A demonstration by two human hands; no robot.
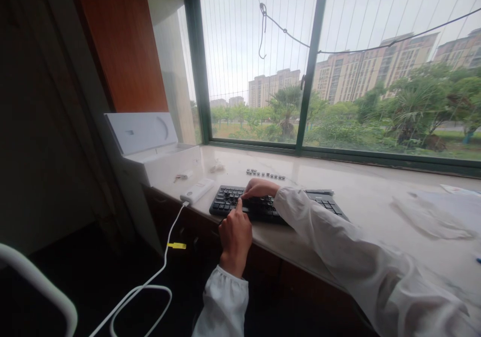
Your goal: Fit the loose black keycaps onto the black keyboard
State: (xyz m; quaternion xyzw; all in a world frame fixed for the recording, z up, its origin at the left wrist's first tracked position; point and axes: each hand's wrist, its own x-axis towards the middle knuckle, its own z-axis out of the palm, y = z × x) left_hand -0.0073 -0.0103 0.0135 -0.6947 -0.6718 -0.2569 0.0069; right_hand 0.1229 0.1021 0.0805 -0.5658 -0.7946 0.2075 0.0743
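Note:
A black keyboard [263, 204] lies on the pale stone window ledge [368, 197]. My left hand [235, 234] is curled with its index finger stretched out, the tip touching the keys near the keyboard's front left. My right hand [259, 188] rests flat on the keys just behind it, fingers together, holding nothing that I can see. Both arms wear white sleeves. A short row of small loose keycaps [265, 174] lies on the ledge behind the keyboard.
A white power bank [197, 191] with a white cable [150, 282] sits left of the keyboard. An open white box [150, 144] stands at the ledge's left end. Clear plastic wrap [432, 212] lies at right. A white rail [41, 287] curves at lower left.

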